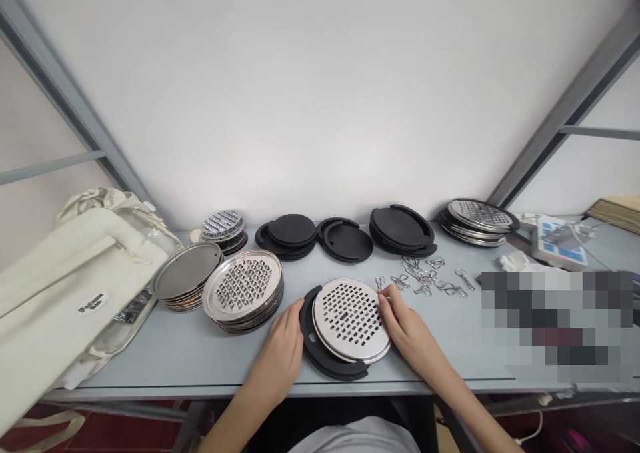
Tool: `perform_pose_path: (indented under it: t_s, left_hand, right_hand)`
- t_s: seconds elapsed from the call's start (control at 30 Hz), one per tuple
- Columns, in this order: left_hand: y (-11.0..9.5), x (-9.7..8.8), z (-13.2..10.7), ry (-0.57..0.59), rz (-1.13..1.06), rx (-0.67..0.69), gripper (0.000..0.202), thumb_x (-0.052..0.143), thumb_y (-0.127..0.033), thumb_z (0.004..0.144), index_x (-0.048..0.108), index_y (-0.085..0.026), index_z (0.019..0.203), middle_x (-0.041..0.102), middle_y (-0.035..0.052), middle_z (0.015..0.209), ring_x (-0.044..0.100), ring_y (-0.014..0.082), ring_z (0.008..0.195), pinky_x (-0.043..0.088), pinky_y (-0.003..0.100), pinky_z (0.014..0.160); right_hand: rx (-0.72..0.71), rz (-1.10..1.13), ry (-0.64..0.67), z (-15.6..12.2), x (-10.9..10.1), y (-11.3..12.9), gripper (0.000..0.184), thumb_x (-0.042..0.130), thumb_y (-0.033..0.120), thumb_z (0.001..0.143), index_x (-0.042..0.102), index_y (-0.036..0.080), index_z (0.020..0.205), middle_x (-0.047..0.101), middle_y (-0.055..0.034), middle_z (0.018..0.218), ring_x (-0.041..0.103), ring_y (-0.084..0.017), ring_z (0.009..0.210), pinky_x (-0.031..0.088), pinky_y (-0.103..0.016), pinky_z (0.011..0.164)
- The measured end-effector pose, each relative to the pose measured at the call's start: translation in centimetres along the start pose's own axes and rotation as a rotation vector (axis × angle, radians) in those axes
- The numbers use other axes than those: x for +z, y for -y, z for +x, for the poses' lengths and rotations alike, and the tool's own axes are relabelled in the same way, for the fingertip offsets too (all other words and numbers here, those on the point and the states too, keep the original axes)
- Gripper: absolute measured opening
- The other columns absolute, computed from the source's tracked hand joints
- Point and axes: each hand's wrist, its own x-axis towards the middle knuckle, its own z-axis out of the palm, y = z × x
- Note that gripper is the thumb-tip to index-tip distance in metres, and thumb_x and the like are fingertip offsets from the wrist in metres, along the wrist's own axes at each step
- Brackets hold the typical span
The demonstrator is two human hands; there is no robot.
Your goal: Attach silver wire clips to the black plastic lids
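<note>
In front of me lies a round metal grater disc (353, 323) with rows of slots, partly over a black disc holder (325, 361) that has a raised crescent rim. My left hand (281, 350) is closed on the holder's left edge; its fingertips are partly hidden. With its thumb and fingers, my right hand (407, 326) grips the grater disc at its upper right edge. Just left of my left hand stands a stack of grater discs (245, 286), and beside it a stack of plain metal discs (187, 273). Several wire clips (425, 280) lie beyond my right hand.
Along the wall sit black round parts (293, 230), more black holders (403, 230), small patterned discs (223, 225) and a grater stack (477, 216). A cream bag (75, 273) fills the left side. A white device (560, 243) stands right, behind a blurred patch.
</note>
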Motion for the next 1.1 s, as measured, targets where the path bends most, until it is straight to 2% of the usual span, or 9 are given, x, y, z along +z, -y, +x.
perform_pose_path:
  t_s: [0.1,0.27,0.47,0.6,0.73,0.87,1.03,1.1]
  left_hand:
    - [0.1,0.0,0.1,0.032,-0.111,-0.079,0.049,0.025,-0.004,0.089,0.036,-0.015,0.135,0.054,0.0142,0.128,0.053,0.0212,0.12,0.047,0.042,0.1]
    - [0.1,0.3,0.1,0.015,-0.244,-0.148,0.051,0.026,-0.002,0.087,0.033,-0.014,0.136,0.049,0.0152,0.133,0.047,0.021,0.127,0.041,0.042,0.107]
    - [-0.1,1.3,-0.2,0.013,-0.15,-0.167,0.057,0.027,0.002,0.082,0.033,-0.015,0.136,0.049,0.0136,0.133,0.047,0.0218,0.127,0.042,0.045,0.106]
    - [0.0,1.9,-0.4,-0.038,-0.105,-0.144,0.061,0.028,0.004,0.078,0.035,-0.017,0.136,0.05,0.0126,0.131,0.048,0.0238,0.126,0.043,0.049,0.104]
    - [0.0,2.1,-0.3,-0.071,-0.169,-0.145,0.062,0.029,0.005,0.076,0.036,-0.016,0.134,0.05,0.0143,0.131,0.048,0.0247,0.125,0.044,0.048,0.103]
    - [-0.3,1.7,-0.1,-0.067,-0.218,-0.165,0.059,0.029,0.004,0.076,0.037,-0.014,0.132,0.051,0.0163,0.129,0.049,0.0257,0.123,0.043,0.049,0.103]
    - [-0.5,1.4,-0.1,-0.076,-0.261,-0.169,0.054,0.028,0.002,0.08,0.036,-0.014,0.131,0.052,0.0167,0.124,0.051,0.0246,0.119,0.044,0.049,0.101]
    - [-0.5,1.5,-0.2,-0.089,-0.26,-0.159,0.053,0.028,0.002,0.08,0.037,-0.014,0.13,0.051,0.0161,0.125,0.05,0.024,0.121,0.042,0.049,0.103]
  right_hand:
    - [0.0,-0.198,0.027,-0.2,0.8,0.7,0.021,0.028,0.043,0.097,0.038,0.026,0.09,0.063,-0.0003,0.07,0.062,-0.024,0.062,0.038,-0.03,0.059]
    - [-0.025,-0.327,0.057,-0.4,1.1,1.0,0.022,0.023,0.042,0.098,0.037,0.025,0.098,0.062,0.0,0.064,0.064,-0.025,0.061,0.037,-0.03,0.057]
    - [-0.047,-0.477,0.035,-1.2,2.2,2.3,0.016,0.022,0.034,0.098,0.032,0.023,0.091,0.061,-0.0017,0.064,0.062,-0.025,0.055,0.03,-0.029,0.05]
    - [-0.08,-0.552,0.023,-2.3,3.1,3.0,0.018,0.021,0.035,0.099,0.031,0.023,0.09,0.058,-0.0002,0.059,0.059,-0.022,0.048,0.025,-0.027,0.046]
    - [-0.134,-0.554,0.015,-2.8,3.5,2.9,0.024,0.02,0.04,0.101,0.031,0.023,0.09,0.055,0.0028,0.054,0.057,-0.021,0.043,0.023,-0.025,0.043]
    - [-0.141,-0.557,-0.002,-2.8,3.5,2.9,0.026,0.022,0.044,0.1,0.033,0.022,0.09,0.055,0.0022,0.054,0.058,-0.022,0.044,0.023,-0.025,0.043]
    - [-0.07,-0.292,0.085,-2.4,1.7,2.8,0.025,0.025,0.045,0.099,0.036,0.024,0.09,0.057,0.0035,0.056,0.058,-0.02,0.049,0.033,-0.025,0.049]
    - [-0.036,-0.16,0.096,-2.1,0.9,2.5,0.026,0.021,0.043,0.1,0.039,0.024,0.097,0.058,0.0039,0.058,0.06,-0.02,0.053,0.038,-0.026,0.055]
